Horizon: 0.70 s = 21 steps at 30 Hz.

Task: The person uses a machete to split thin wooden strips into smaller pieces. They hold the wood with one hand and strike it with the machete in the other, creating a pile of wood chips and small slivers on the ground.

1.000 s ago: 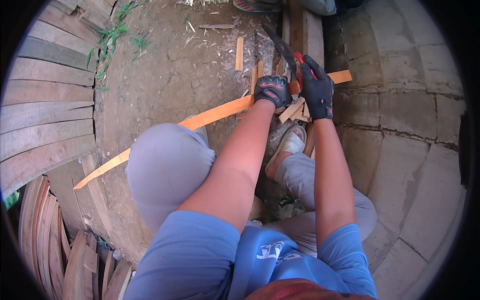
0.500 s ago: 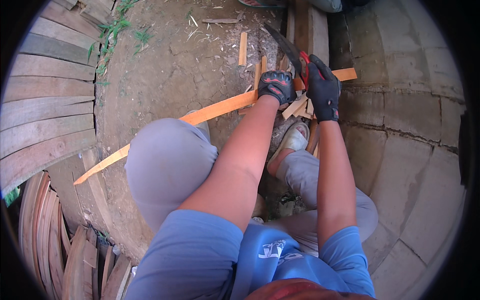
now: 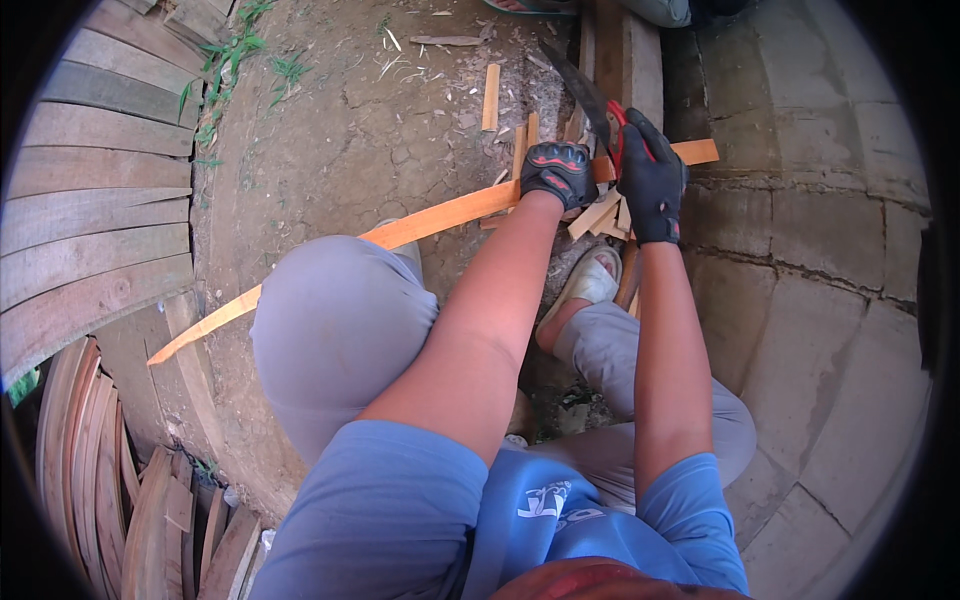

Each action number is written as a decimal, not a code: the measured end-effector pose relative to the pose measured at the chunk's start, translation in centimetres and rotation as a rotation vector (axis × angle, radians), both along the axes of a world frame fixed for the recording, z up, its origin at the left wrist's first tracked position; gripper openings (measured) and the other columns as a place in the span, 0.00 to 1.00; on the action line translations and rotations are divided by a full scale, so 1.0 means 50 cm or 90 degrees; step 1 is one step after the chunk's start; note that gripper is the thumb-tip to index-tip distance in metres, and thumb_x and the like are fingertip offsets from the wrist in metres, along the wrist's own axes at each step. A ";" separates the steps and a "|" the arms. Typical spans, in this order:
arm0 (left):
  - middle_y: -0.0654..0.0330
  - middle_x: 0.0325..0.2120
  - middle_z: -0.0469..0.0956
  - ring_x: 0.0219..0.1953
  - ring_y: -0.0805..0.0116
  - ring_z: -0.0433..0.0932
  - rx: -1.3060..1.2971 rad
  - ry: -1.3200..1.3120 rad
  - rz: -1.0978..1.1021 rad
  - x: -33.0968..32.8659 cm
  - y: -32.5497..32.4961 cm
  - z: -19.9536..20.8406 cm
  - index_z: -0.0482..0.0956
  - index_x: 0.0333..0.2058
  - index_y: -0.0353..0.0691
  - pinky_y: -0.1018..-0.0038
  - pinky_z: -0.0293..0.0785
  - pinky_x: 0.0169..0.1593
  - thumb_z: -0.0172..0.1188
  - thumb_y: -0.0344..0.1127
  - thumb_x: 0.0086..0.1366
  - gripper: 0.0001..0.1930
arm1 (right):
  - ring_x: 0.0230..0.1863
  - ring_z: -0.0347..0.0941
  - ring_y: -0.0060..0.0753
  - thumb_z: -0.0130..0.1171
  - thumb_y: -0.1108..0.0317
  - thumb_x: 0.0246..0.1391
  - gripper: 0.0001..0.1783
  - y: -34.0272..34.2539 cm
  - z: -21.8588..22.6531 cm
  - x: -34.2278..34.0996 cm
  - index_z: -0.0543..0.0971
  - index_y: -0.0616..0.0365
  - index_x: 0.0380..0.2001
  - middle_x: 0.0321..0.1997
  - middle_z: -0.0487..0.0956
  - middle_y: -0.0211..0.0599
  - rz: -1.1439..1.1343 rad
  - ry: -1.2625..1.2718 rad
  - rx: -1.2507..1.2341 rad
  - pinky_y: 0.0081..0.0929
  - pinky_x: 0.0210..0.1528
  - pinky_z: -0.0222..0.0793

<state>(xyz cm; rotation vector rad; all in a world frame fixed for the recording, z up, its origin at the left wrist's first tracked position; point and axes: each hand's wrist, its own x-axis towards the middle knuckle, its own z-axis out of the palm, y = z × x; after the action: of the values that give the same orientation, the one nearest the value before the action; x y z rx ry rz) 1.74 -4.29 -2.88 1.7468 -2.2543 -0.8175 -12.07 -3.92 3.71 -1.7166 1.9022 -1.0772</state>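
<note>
A long, thin wooden strip (image 3: pixel 440 217) runs from the lower left, past my bent left knee, to the right beyond my hands. My left hand (image 3: pixel 556 175), in a black and red glove, is closed around the strip. In my gloved right hand (image 3: pixel 650 180) is the red handle of a hand saw (image 3: pixel 580 88). Its dark curved blade points up and away to the left, crossing the strip just right of my left hand. Part of the blade and handle is hidden by the gloves. Short cut wood pieces (image 3: pixel 597 213) lie beneath my hands.
Wooden boards (image 3: pixel 110 185) line the left side, and more curved boards (image 3: pixel 95 450) are piled at lower left. On the right is a block wall or paving (image 3: pixel 800 240). A beam (image 3: pixel 640 70) lies ahead; another person's leg (image 3: pixel 660 10) shows at the top.
The saw and my right hand have shifted slightly back toward me along the cut. My left hand keeps its hold on the strip; the view has drifted a little.
</note>
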 end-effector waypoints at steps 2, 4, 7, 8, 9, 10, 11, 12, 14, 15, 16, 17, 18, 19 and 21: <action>0.51 0.44 0.88 0.51 0.53 0.88 0.011 0.004 0.001 0.002 0.000 -0.001 0.89 0.44 0.46 0.58 0.82 0.55 0.64 0.44 0.60 0.16 | 0.56 0.86 0.45 0.64 0.57 0.67 0.19 0.001 0.000 0.001 0.88 0.53 0.55 0.52 0.89 0.46 -0.003 0.007 0.015 0.36 0.60 0.77; 0.51 0.44 0.88 0.51 0.53 0.88 0.013 0.010 0.007 0.005 -0.001 -0.005 0.90 0.43 0.46 0.58 0.82 0.55 0.64 0.44 0.60 0.16 | 0.56 0.86 0.46 0.63 0.57 0.67 0.19 0.003 0.003 0.009 0.88 0.52 0.55 0.53 0.89 0.46 0.005 0.017 0.020 0.37 0.61 0.77; 0.50 0.44 0.88 0.51 0.52 0.87 0.021 0.015 0.010 0.008 -0.001 0.000 0.90 0.42 0.46 0.58 0.82 0.56 0.64 0.44 0.60 0.16 | 0.57 0.86 0.48 0.63 0.56 0.68 0.19 0.008 0.012 0.020 0.88 0.52 0.56 0.54 0.89 0.47 0.008 0.037 0.043 0.38 0.61 0.77; 0.50 0.44 0.88 0.51 0.52 0.87 0.034 0.013 0.006 0.008 -0.003 0.003 0.90 0.43 0.46 0.58 0.82 0.56 0.64 0.44 0.60 0.16 | 0.57 0.85 0.48 0.63 0.56 0.68 0.20 0.011 0.017 0.021 0.88 0.51 0.56 0.54 0.88 0.48 -0.004 0.043 0.071 0.39 0.61 0.77; 0.50 0.45 0.88 0.52 0.52 0.87 0.045 0.012 0.002 0.005 -0.003 0.008 0.90 0.43 0.46 0.58 0.82 0.56 0.64 0.44 0.60 0.16 | 0.57 0.85 0.49 0.62 0.55 0.68 0.20 0.015 0.027 0.021 0.88 0.51 0.57 0.54 0.88 0.48 -0.016 0.050 0.097 0.39 0.61 0.77; 0.49 0.46 0.88 0.52 0.52 0.87 0.058 0.008 -0.002 0.003 -0.006 0.006 0.90 0.45 0.45 0.58 0.82 0.58 0.65 0.46 0.60 0.18 | 0.57 0.85 0.50 0.62 0.55 0.68 0.20 0.023 0.030 0.019 0.88 0.51 0.57 0.54 0.88 0.49 -0.003 0.044 0.096 0.39 0.61 0.77; 0.48 0.48 0.88 0.53 0.51 0.87 0.070 0.004 -0.009 0.004 -0.011 0.006 0.90 0.47 0.44 0.57 0.81 0.59 0.66 0.47 0.60 0.20 | 0.57 0.85 0.50 0.62 0.55 0.68 0.20 0.033 0.031 0.016 0.88 0.50 0.57 0.55 0.88 0.49 0.008 0.037 0.096 0.39 0.61 0.77; 0.47 0.50 0.87 0.54 0.51 0.87 0.082 0.005 -0.018 -0.002 -0.012 0.006 0.90 0.49 0.43 0.57 0.81 0.60 0.67 0.49 0.61 0.22 | 0.58 0.85 0.51 0.62 0.55 0.68 0.20 0.045 0.038 0.010 0.88 0.50 0.57 0.55 0.88 0.50 0.015 0.035 0.095 0.39 0.61 0.77; 0.48 0.52 0.87 0.56 0.51 0.86 0.089 -0.021 -0.020 -0.006 -0.013 0.017 0.90 0.51 0.45 0.58 0.81 0.61 0.68 0.51 0.61 0.24 | 0.61 0.81 0.55 0.58 0.53 0.70 0.23 0.079 0.071 0.011 0.84 0.48 0.62 0.59 0.85 0.52 0.038 0.123 0.154 0.43 0.65 0.75; 0.49 0.53 0.86 0.56 0.51 0.86 0.102 -0.021 -0.017 0.000 -0.011 0.022 0.89 0.53 0.46 0.58 0.80 0.62 0.68 0.52 0.61 0.25 | 0.62 0.81 0.55 0.57 0.52 0.71 0.24 0.093 0.084 0.012 0.84 0.48 0.63 0.59 0.85 0.51 0.037 0.140 0.169 0.44 0.65 0.74; 0.49 0.54 0.86 0.57 0.51 0.85 0.113 -0.025 -0.009 0.005 -0.015 0.025 0.88 0.54 0.47 0.58 0.80 0.62 0.68 0.52 0.60 0.26 | 0.63 0.80 0.55 0.56 0.52 0.71 0.24 0.103 0.095 0.010 0.83 0.48 0.64 0.60 0.85 0.51 0.039 0.155 0.180 0.45 0.66 0.74; 0.49 0.55 0.86 0.58 0.51 0.85 0.113 -0.028 -0.011 0.001 -0.019 0.031 0.88 0.55 0.47 0.58 0.80 0.63 0.68 0.53 0.60 0.27 | 0.63 0.80 0.55 0.57 0.53 0.71 0.24 0.118 0.116 0.002 0.83 0.49 0.63 0.60 0.85 0.50 0.027 0.125 0.178 0.44 0.65 0.74; 0.49 0.56 0.85 0.58 0.51 0.85 0.120 -0.034 -0.007 0.003 -0.015 0.031 0.87 0.56 0.48 0.58 0.80 0.63 0.68 0.54 0.60 0.28 | 0.62 0.81 0.54 0.57 0.53 0.71 0.23 0.139 0.129 -0.008 0.83 0.49 0.63 0.60 0.85 0.50 0.030 0.107 0.169 0.44 0.65 0.74; 0.49 0.57 0.85 0.59 0.51 0.84 0.122 -0.038 -0.006 -0.002 -0.018 0.030 0.86 0.57 0.48 0.58 0.79 0.63 0.68 0.55 0.59 0.29 | 0.62 0.81 0.54 0.57 0.53 0.71 0.23 0.158 0.144 -0.027 0.83 0.50 0.63 0.59 0.86 0.50 0.032 0.090 0.155 0.43 0.64 0.74; 0.49 0.57 0.84 0.60 0.50 0.84 0.112 -0.039 -0.001 -0.014 -0.024 0.014 0.86 0.58 0.49 0.57 0.79 0.64 0.67 0.56 0.59 0.31 | 0.60 0.82 0.54 0.57 0.55 0.71 0.23 0.212 0.180 -0.050 0.84 0.53 0.62 0.57 0.86 0.50 0.023 0.101 0.143 0.43 0.62 0.75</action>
<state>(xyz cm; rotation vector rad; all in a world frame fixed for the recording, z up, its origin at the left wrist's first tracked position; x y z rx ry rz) 1.06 -5.49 -2.19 1.8684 -2.2853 -1.0030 -14.57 6.70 12.69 -1.7440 1.9918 -0.7017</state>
